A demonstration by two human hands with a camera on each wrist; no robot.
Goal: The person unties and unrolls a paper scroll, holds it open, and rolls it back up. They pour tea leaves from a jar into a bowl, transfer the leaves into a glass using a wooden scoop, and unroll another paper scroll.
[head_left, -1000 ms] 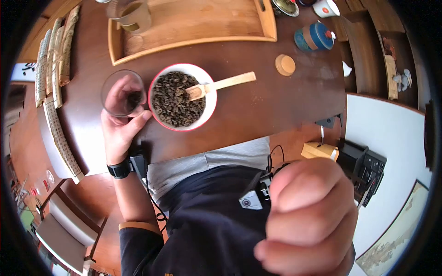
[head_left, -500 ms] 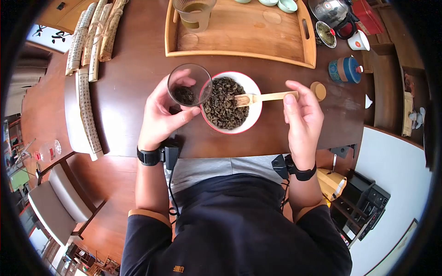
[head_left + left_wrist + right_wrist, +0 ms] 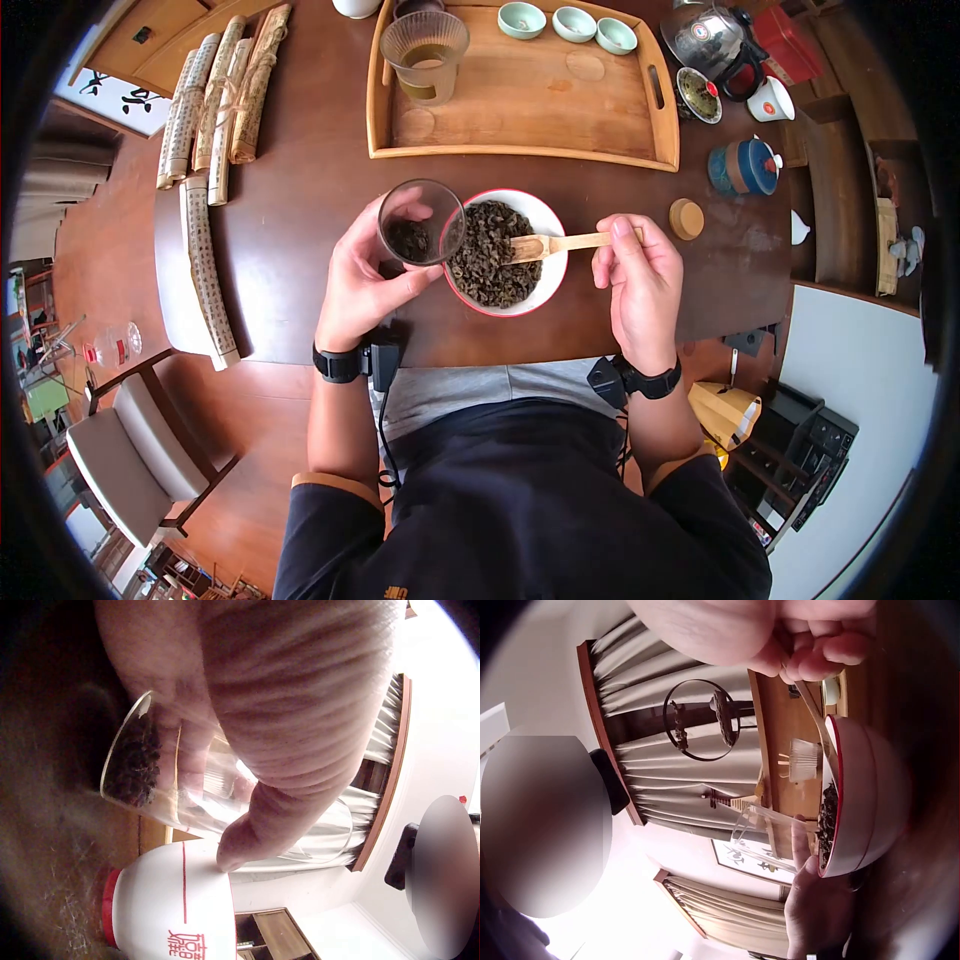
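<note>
A clear drinking glass (image 3: pixel 425 218) with dark tea leaves at its bottom is held in my left hand (image 3: pixel 358 288), beside the bowl. In the left wrist view the glass (image 3: pixel 199 769) stands close to the bowl's side, and my left thumb (image 3: pixel 244 840) lies at the bowl's rim. The white, red-rimmed bowl (image 3: pixel 549 287) contains a heap of curled dark tea leaves (image 3: pixel 488 262). A light wooden tea scoop (image 3: pixel 575 242) lies with its tip in those leaves. My right hand (image 3: pixel 645 290) pinches the end of its handle between thumb and fingers.
Behind the bowl is a wooden tray (image 3: pixel 530 120) bearing a ribbed glass (image 3: pixel 425 60) and small green cups (image 3: pixel 573 24). A blue jar (image 3: pixel 744 167), a round wooden lid (image 3: pixel 686 219) and a kettle (image 3: pixel 705 45) stand at right. Bamboo scrolls (image 3: pixel 213 105) lie at left.
My right hand came down from close to the head camera to the scoop, which lay unheld in the bowl. Its fingers have closed round the handle. The left hand still holds the glass beside the bowl.
</note>
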